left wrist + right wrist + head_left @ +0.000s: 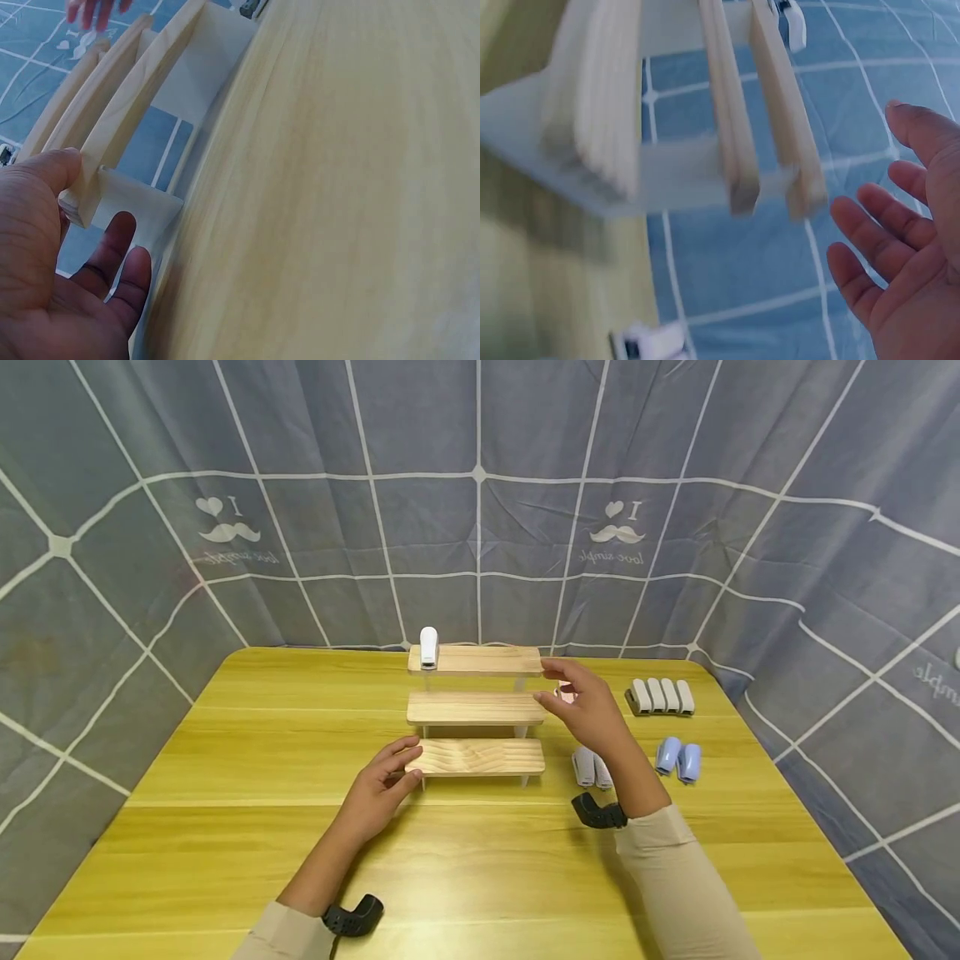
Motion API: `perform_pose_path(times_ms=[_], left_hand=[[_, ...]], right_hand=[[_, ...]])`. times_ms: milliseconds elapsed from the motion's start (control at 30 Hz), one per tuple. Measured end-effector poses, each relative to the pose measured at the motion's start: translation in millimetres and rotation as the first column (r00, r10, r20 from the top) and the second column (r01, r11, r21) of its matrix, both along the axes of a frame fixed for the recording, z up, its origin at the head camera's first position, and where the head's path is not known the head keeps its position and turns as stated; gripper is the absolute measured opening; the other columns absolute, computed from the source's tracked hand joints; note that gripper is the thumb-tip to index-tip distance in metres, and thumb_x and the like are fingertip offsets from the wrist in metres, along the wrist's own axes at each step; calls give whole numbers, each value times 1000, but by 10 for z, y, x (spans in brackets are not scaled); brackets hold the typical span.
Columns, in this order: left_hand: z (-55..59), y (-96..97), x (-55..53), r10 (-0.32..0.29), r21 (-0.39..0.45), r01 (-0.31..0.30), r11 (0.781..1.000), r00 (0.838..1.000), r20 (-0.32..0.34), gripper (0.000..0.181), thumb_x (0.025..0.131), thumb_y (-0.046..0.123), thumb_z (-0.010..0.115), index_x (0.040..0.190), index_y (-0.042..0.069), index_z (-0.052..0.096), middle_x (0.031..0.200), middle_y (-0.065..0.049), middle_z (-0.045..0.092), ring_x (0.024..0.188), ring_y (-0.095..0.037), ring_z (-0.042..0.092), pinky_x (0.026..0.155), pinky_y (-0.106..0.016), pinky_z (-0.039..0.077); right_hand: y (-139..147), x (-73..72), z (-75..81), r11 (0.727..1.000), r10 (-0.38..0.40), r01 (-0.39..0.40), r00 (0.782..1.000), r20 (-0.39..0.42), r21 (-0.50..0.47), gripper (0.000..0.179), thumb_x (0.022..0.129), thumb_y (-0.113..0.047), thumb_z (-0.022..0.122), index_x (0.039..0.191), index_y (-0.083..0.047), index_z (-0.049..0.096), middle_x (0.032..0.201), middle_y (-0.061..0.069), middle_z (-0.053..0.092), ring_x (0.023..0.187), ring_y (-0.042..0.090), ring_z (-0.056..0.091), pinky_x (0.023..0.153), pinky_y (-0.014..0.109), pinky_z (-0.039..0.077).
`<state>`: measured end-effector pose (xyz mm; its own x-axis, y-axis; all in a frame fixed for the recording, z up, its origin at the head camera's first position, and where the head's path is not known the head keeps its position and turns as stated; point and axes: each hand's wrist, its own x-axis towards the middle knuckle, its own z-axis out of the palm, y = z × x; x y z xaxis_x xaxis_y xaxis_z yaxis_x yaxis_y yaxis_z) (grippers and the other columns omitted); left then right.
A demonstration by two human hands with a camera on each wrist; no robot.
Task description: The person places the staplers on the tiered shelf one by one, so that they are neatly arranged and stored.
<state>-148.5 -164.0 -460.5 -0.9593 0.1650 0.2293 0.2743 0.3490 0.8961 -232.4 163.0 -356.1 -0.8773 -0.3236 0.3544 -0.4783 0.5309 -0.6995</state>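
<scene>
A three-tier wooden display stand (480, 756) with pale see-through side supports stands on the table. My left hand (380, 791) holds the left end of its lowest board. In the left wrist view, the thumb (56, 166) presses the board's end, and two other fingers are loosely bent below it. My right hand (588, 706) is by the right ends of the upper boards; in the right wrist view its fingers are spread and apart from the boards. A small white stapler-like item (428, 648) stands on the top board's left end. A pink item (566, 693) is partly hidden behind the right hand.
Right of the stand lie several white items in a row (662, 697), two light blue ones (678, 760), and grey-white ones (591, 767) partly hidden by the right forearm. A grey-blue checked curtain (480, 527) hangs behind the yellow wooden table (480, 877).
</scene>
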Motion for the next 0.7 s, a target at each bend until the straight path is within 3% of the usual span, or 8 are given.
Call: perform_pose_path(times_ms=[200,433,700], left_hand=[[2,14,3,-10,2,10,1000,1000,-8,44,99,21,64,138,1,58,150,-6,46,123,-27,54,93,-35,51],[10,12,12,-1,-3,1,1000,1000,6,45,99,23,64,138,1,58,150,-3,46,123,-26,54,92,-35,51],[25,3,14,-5,9,5,1000,1000,3,44,99,20,64,137,1,58,149,-4,47,122,-27,55,90,-31,51]], right_hand=[[348,185,-158,998,-58,59,997,54,-14,51,96,-21,69,141,-5,52,139,15,54,125,31,52,99,53,43],[662,346,-331,993,-111,105,987,113,55,52,96,-20,69,142,-3,50,140,18,53,126,35,50,99,54,42],[906,425,-574,991,-97,75,973,207,112,62,97,-24,68,146,3,43,145,24,47,132,41,43,105,58,34]])
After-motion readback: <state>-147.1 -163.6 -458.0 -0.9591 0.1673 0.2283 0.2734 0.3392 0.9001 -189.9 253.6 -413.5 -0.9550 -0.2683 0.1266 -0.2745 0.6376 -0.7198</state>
